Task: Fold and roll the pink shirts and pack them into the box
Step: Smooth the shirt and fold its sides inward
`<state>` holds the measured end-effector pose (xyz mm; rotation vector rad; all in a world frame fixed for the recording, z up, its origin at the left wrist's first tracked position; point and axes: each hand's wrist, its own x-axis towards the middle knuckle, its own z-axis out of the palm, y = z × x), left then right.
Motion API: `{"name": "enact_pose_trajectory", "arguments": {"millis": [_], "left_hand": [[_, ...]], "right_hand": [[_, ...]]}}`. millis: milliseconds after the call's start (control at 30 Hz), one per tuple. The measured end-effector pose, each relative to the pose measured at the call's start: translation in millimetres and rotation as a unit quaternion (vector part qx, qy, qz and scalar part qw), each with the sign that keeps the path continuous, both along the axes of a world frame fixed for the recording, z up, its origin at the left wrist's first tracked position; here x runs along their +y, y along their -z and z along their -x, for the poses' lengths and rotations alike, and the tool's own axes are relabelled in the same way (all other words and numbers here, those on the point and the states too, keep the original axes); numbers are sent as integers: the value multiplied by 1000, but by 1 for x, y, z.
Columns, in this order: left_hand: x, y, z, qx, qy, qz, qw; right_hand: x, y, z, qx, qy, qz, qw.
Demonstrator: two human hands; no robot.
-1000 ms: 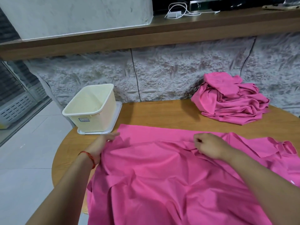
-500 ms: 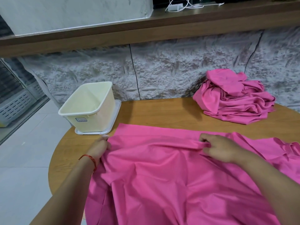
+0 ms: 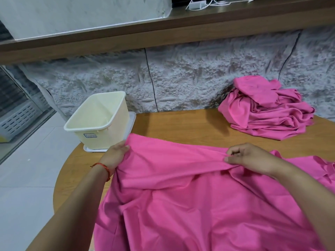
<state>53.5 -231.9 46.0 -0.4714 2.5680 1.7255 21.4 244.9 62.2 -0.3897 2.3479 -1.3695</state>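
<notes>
A pink shirt (image 3: pixel 181 196) lies spread over the near part of the round wooden table (image 3: pixel 181 125). My left hand (image 3: pixel 115 154) grips its far left edge, close to the box. My right hand (image 3: pixel 248 157) pinches a ridge of the cloth along the far edge, lifting it a little off the table. A cream plastic box (image 3: pixel 101 122) stands empty at the far left of the table, sitting on its white lid (image 3: pixel 131 124). A loose pile of pink shirts (image 3: pixel 266 113) rests at the far right against the wall.
A rough stone wall (image 3: pixel 190 77) runs right behind the table, with a wooden ledge (image 3: pixel 163 31) above it carrying a white charger and cable (image 3: pixel 197 5). White tiled floor (image 3: pixel 27 169) lies off the table's left edge.
Both hands have gathered the shirt's far edge and raised it into a taut ridge. My right hand moved right along the edge; my left hand closed on the left corner.
</notes>
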Motion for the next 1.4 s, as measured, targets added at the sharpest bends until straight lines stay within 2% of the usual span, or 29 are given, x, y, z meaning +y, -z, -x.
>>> {"name": "enact_pose_trajectory", "arguments": {"millis": [100, 200, 367, 533, 667, 733, 800, 967, 1233, 1400], "left_hand": [[1, 13, 4, -58, -36, 129, 989], [4, 13, 15, -80, -47, 160, 983], [8, 10, 36, -106, -29, 256, 960], [12, 15, 49, -89, -75, 356, 927], [21, 23, 49, -81, -86, 389, 913], [26, 27, 47, -72, -91, 405, 907], [29, 29, 46, -71, -96, 415, 902], [31, 32, 49, -80, -109, 440, 888], [31, 36, 58, -103, -141, 436, 883], [31, 36, 59, -111, -142, 438, 881]], "right_hand": [[1, 7, 4, 7, -14, -61, 998], [-4, 11, 10, 43, -1, -128, 991], [-12, 7, 22, 120, 28, -77, 989], [-22, 4, 38, 149, 65, -69, 984], [-26, 10, 46, 149, 92, -175, 969], [-28, 17, 46, 126, 84, -246, 957], [-28, 28, 45, 100, 81, -278, 952], [-21, 42, 44, 84, 119, -278, 949], [-21, 45, 58, 122, 165, -230, 951], [-22, 54, 61, 124, 165, -255, 944]]}}
